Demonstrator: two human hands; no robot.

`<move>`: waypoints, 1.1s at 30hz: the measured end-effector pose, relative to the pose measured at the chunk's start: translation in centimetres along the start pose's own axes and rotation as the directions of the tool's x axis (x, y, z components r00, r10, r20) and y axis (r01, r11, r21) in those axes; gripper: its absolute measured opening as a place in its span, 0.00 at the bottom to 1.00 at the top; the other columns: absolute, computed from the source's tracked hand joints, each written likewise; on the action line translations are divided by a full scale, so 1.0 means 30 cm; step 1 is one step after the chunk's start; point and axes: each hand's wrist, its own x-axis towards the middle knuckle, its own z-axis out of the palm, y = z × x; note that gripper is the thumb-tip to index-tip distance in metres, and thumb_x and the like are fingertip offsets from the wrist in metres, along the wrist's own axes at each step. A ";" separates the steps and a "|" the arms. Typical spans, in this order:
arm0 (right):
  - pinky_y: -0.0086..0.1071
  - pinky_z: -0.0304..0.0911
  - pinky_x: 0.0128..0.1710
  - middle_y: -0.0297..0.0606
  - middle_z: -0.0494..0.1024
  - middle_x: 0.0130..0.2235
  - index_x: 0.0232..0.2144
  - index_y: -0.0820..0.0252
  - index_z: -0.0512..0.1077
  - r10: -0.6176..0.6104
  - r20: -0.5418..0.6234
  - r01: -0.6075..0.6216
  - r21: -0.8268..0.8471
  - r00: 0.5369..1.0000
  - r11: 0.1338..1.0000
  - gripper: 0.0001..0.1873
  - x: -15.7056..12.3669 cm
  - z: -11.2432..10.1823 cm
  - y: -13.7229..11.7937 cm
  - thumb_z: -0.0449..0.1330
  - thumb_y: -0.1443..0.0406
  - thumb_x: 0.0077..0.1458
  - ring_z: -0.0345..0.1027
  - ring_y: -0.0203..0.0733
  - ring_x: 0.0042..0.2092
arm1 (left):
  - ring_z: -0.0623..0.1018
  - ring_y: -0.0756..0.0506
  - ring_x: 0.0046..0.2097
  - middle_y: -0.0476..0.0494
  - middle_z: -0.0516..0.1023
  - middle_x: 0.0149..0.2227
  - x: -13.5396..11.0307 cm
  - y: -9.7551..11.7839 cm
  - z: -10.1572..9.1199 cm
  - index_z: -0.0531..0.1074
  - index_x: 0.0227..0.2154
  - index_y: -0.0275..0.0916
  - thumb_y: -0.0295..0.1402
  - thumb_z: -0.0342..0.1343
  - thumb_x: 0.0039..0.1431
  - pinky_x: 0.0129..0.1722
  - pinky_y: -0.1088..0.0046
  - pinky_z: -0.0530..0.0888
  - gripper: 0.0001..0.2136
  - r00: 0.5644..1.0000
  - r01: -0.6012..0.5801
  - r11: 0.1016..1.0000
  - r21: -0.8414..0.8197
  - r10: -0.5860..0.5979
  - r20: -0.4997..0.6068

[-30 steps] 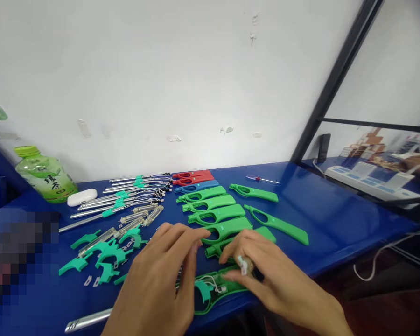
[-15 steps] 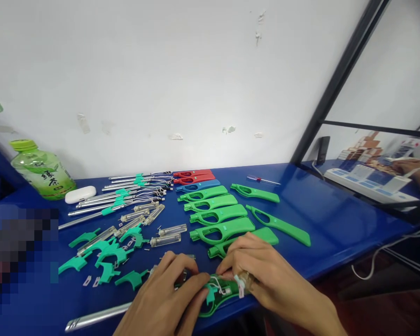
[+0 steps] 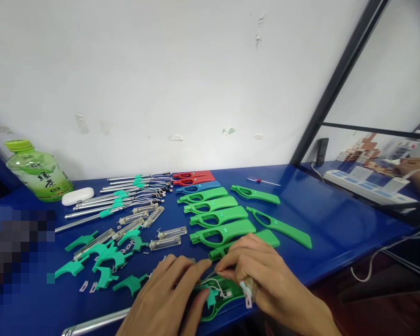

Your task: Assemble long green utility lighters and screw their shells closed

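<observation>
Just in front of the casings (image 3: 227, 214), steady the shell (image 3: 234, 288) in left grip (image 3: 171, 289), closed over its end; keeping right grip (image 3: 266, 275) curled round a clear part (image 3: 254, 288), tuck wires (image 3: 215, 280) flat.

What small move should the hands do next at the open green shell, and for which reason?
Perhaps the right hand should tuck the white wires lower into the green shell, the left hand steadying it. The wires loop near the shell's far edge, close to the right fingertips, and the pale-tipped part is in the right hand.
</observation>
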 end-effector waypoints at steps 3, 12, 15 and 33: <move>0.38 0.63 0.48 0.30 0.88 0.46 0.41 0.51 0.65 0.019 -0.005 -0.019 0.014 1.000 1.000 0.15 0.000 0.004 -0.005 0.62 0.75 0.76 0.77 0.40 0.44 | 0.87 0.45 0.48 0.49 0.85 0.48 0.032 0.015 0.006 0.74 0.61 0.48 0.33 0.49 0.84 0.52 0.66 0.86 0.13 1.000 0.024 0.999 -0.044 -0.024 -0.010; 0.40 0.66 0.50 0.30 0.76 0.37 0.44 0.50 0.66 0.123 -0.060 -0.131 -0.160 0.991 0.978 0.09 -0.031 -0.079 -0.042 0.59 0.57 0.81 0.71 0.44 0.38 | 0.84 0.44 0.42 0.52 0.84 0.41 0.072 0.035 0.053 0.75 0.47 0.46 0.26 0.50 0.80 0.47 0.62 0.83 0.10 0.998 0.055 0.994 -0.091 -0.054 0.011; 0.46 0.64 0.59 0.37 0.79 0.45 0.54 0.51 0.68 0.184 -0.085 -0.197 -0.188 0.979 0.962 0.18 -0.056 -0.095 -0.057 0.47 0.48 0.84 0.75 0.50 0.47 | 0.84 0.44 0.42 0.53 0.85 0.42 0.066 0.037 0.052 0.74 0.48 0.46 0.25 0.50 0.79 0.46 0.62 0.83 0.10 0.999 0.052 0.994 -0.092 -0.051 0.009; 0.37 0.58 0.44 0.28 0.76 0.35 0.41 0.53 0.67 0.139 -0.005 -0.133 -0.317 0.990 0.939 0.15 0.006 -0.038 -0.052 0.49 0.64 0.86 0.68 0.39 0.36 | 0.80 0.45 0.42 0.51 0.82 0.41 0.073 0.046 0.034 0.75 0.48 0.45 0.24 0.51 0.80 0.46 0.65 0.81 0.10 1.000 0.002 0.991 -0.135 -0.002 -0.003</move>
